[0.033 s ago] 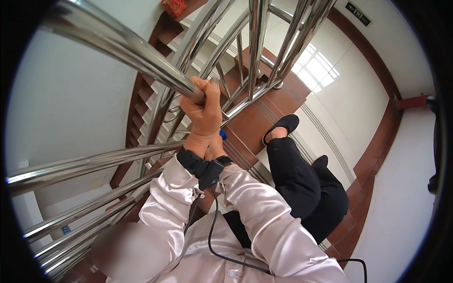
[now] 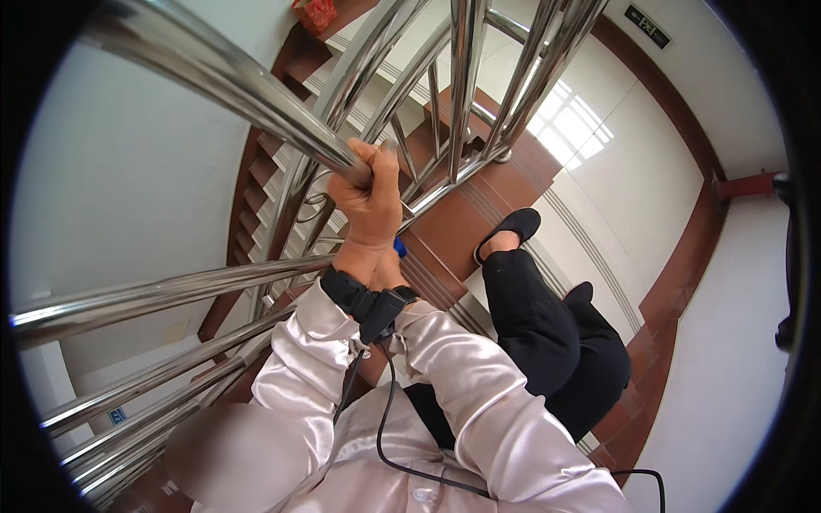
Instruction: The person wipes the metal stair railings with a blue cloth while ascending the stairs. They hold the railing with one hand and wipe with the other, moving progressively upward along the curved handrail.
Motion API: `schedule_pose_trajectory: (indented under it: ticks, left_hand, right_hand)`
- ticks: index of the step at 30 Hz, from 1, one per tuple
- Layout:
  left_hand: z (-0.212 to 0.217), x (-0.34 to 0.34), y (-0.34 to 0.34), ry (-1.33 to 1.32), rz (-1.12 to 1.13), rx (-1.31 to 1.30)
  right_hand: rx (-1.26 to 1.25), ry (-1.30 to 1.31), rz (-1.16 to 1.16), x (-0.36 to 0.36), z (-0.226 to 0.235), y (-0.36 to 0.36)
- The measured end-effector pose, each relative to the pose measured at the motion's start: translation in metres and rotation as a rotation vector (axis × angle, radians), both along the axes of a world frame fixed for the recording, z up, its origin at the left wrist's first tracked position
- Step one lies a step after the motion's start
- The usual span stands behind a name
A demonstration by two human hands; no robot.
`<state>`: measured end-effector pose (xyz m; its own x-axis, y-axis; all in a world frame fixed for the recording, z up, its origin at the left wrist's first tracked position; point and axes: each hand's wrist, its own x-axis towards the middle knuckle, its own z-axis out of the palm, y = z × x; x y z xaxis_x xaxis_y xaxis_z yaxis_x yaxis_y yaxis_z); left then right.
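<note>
My left hand (image 2: 369,201) is wrapped round the end of a shiny steel handrail (image 2: 231,85), which runs up toward the upper left. Beneath it, mostly covered by the left wrist, is my right hand (image 2: 389,272); its fingers are hidden. A small bit of something blue (image 2: 399,248) shows beside the right hand, too little to name. A black strap with a device (image 2: 376,309) sits at my wrists, and a black cable (image 2: 382,427) trails from there across my shirt.
Steel balusters (image 2: 462,85) and lower rails (image 2: 171,295) surround my hands. Brown-edged stairs (image 2: 248,209) descend at left. My legs in black trousers (image 2: 530,299) are on the steps at right, before a pale tiled floor (image 2: 616,171). A red bag (image 2: 316,13) lies at the top.
</note>
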<state>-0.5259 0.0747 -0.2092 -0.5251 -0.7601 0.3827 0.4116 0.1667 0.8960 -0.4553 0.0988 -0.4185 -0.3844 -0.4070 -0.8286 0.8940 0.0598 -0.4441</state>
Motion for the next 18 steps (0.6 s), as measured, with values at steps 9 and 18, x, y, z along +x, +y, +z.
schedule_pose_trajectory:
  ticks: [9,18]
  left_hand:
    - [0.016,0.005,0.004,-0.089,-0.075,0.079]
    - [0.047,0.045,-0.003,-0.441,-0.365,-0.030]
  right_hand:
    - [-0.298,0.580,0.368,0.002,0.050,0.029]
    - [-0.171,0.018,0.000,-0.051,0.139,0.061]
